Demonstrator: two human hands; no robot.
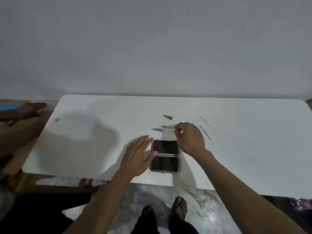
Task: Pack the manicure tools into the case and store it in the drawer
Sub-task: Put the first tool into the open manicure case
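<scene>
White tabletop (pixel 236 149) carries the open dark hard-shell case (pixel 165 156), lying flat near the front edge; rigid, light. My left hand (pixel 136 156), fingers straight, steadies its left edge. My right hand (pixel 189 137) pinches a thin, stiff, slippery steel tool (pixel 166 127) at its end.

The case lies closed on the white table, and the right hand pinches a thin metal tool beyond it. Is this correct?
Not quite. The head view shows the case lying open, both dark halves facing up, on the white table. The rest holds: the right hand pinches a thin metal tool beyond it.
</scene>
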